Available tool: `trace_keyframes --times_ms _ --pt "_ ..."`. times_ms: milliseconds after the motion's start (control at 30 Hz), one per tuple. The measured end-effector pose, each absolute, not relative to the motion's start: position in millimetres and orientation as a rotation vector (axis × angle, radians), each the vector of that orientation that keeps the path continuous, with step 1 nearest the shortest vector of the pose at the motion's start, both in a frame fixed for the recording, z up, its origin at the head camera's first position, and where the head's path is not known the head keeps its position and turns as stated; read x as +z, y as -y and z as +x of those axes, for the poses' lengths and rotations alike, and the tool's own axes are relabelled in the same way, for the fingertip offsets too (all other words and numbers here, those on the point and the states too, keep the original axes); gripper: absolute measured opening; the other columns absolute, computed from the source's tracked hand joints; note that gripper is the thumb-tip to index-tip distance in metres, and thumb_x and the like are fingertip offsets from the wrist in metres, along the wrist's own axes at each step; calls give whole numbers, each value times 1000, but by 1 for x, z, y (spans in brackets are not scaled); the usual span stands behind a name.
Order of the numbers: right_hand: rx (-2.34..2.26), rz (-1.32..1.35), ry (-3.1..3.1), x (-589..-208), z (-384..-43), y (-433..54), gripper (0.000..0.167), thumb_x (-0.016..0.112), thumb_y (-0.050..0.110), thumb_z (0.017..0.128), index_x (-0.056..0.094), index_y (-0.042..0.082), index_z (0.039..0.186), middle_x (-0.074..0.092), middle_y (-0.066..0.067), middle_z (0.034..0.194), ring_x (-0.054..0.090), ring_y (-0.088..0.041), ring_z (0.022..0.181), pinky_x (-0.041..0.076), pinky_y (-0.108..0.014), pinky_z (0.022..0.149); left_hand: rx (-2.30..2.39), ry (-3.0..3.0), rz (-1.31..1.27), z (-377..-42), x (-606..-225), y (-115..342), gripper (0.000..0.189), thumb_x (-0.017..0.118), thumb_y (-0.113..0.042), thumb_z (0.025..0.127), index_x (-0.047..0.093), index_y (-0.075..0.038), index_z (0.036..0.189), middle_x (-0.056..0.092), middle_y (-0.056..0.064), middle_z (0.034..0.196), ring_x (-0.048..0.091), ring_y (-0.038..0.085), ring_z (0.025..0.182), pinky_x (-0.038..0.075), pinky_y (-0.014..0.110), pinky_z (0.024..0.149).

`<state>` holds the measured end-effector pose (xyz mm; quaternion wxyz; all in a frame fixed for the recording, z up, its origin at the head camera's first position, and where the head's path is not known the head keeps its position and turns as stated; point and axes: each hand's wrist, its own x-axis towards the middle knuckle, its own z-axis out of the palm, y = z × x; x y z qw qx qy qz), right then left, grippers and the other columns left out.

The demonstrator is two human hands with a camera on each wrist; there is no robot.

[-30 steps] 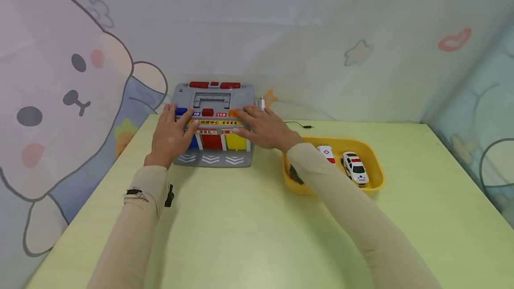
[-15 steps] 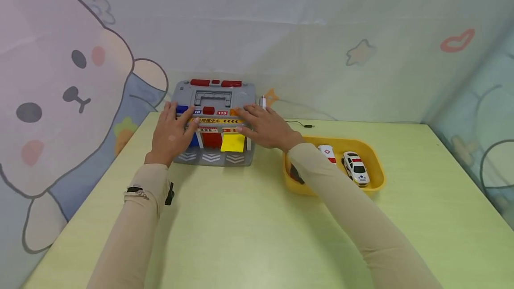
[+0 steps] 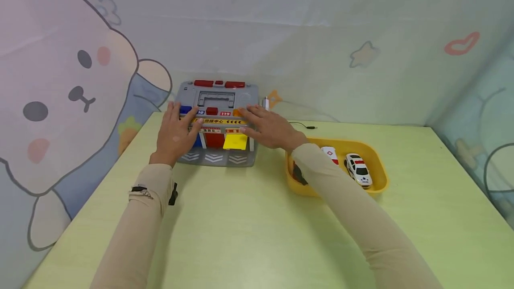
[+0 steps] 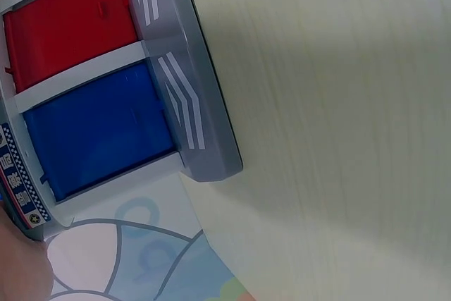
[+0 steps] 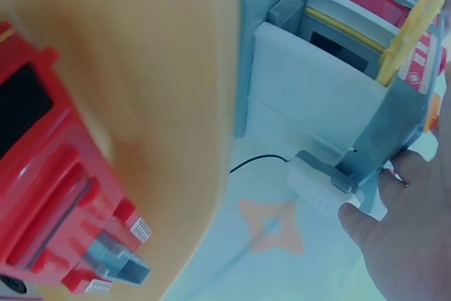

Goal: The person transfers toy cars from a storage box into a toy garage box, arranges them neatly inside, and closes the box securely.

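Note:
A grey toy rescue station (image 3: 246, 95) stands at the back left of the table. My left hand (image 3: 172, 134) rests on its front left top edge, fingers by the blue button (image 3: 185, 109). On the right top edge lies my right hand (image 3: 277, 130), its fingertips at the orange button (image 3: 237, 113). Below it the yellow door (image 3: 235, 142) is swung up and sticks out; the right wrist view shows the bay behind it uncovered. In the left wrist view the red door (image 4: 74, 26) and blue door (image 4: 99, 128) are down.
Right of the station sits a yellow bin (image 3: 379, 164) holding a white police car (image 3: 358, 171), a white toy vehicle (image 3: 330, 153) with a red cross and a red toy truck (image 5: 53, 174). My right forearm crosses above it. A thin black cable (image 3: 301, 125) lies behind.
The yellow door has swung from down to raised. Both hands have stayed on the station's top edge. The head view has shifted slightly.

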<state>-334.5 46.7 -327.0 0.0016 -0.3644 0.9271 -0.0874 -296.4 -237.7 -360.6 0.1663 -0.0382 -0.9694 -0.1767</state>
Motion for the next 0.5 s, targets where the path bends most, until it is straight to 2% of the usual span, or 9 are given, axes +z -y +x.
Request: trace_keyframes --times_ms 233,500 --pt "-304 -1128 -2864 -321 -333 -49 71 33 57 104 9 24 163 13 -7 170 10 -27 158 13 -46 127 -494 2761 -120 -299 -360 238 61 36 -51 105 37 -19 156 14 28 165 0 44 155 6 59 125" --pt "-425 -1066 -2831 -307 -331 -58 67 34 56 104 13 29 162 15 -6 169 9 -28 158 16 -50 126 -470 2764 -100 -299 -360 243 60 35 -51 105 36 -19 156 15 27 165 0 44 155 7 60 124"
